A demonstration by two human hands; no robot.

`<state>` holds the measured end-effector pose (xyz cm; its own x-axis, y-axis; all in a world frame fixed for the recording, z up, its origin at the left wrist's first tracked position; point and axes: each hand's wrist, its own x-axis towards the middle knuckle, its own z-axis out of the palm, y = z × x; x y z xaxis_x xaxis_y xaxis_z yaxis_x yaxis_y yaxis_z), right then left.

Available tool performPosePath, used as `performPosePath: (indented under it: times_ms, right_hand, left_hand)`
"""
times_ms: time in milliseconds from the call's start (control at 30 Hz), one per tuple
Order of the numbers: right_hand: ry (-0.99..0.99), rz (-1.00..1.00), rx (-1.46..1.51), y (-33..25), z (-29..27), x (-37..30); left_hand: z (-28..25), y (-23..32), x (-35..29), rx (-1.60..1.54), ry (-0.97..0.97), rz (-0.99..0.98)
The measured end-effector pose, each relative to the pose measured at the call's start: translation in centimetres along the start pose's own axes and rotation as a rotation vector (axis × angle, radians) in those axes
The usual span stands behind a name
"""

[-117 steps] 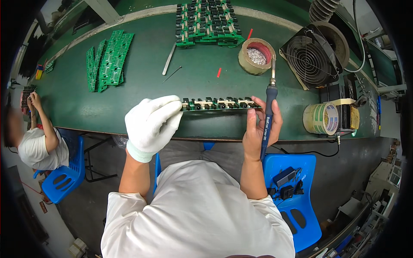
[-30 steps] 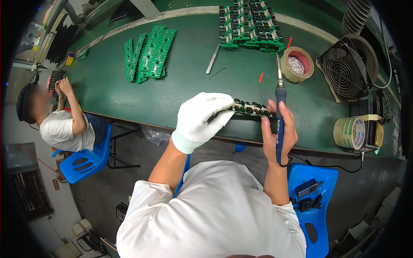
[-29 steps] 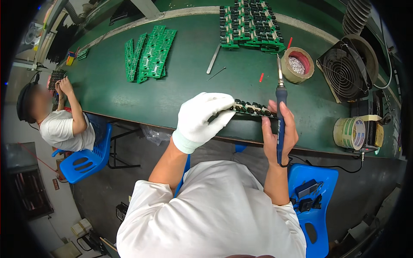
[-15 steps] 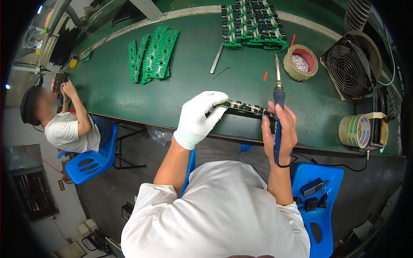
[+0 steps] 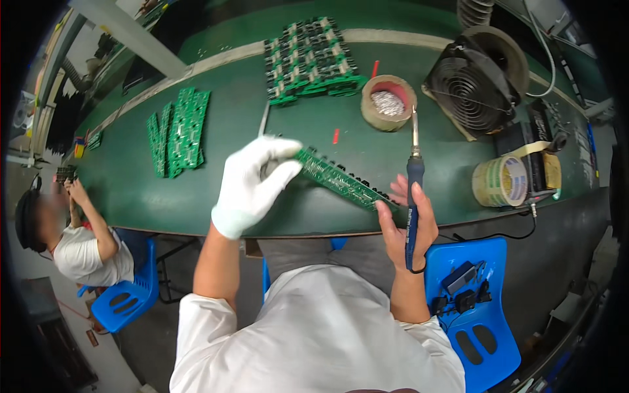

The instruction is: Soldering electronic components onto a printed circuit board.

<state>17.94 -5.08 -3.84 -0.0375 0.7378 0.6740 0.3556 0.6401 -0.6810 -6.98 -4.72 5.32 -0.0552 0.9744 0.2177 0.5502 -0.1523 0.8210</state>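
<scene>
A long green circuit board [image 5: 341, 179] hangs over the near part of the bench, its solder side toward me and black components along its far edge. My left hand [image 5: 252, 183], in a white glove, pinches the board's left end between thumb and fingers. My bare right hand [image 5: 413, 226] has a soldering iron [image 5: 413, 180] with a blue handle, its metal tip pointing up and away. The thumb of that hand also meets the board's right end; its fingers are partly hidden behind the iron. Tweezers [image 5: 264, 120] lie beyond my left glove, partly covered.
Stacked assembled boards [image 5: 308, 62] lie at the back, with green boards [image 5: 187, 131] to the left. A tape roll holding silvery bits [image 5: 388, 105], a black fan [image 5: 468, 85] and another tape roll [image 5: 498, 182] stand right. A co-worker [image 5: 92, 242] sits far left; a blue chair [image 5: 481, 327] holds adapters.
The board has turned so its green solder side faces me and its right end slopes nearer. Both hands keep their hold. The whole view has shifted, with bench items now further left.
</scene>
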Motion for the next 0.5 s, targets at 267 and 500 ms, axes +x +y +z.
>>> performPosePath:
  times_ms: [267,500]
  right_hand:
    - [0.008,0.164,-0.024,1.5,-0.7,-0.1]
    - [-0.026,0.267,-0.101,1.6,-0.5,0.0]
  left_hand:
    - [7.5,0.2,12.6,0.177,-0.147,0.397]
    - [3.2,0.1,9.7,0.353,0.177,0.619]
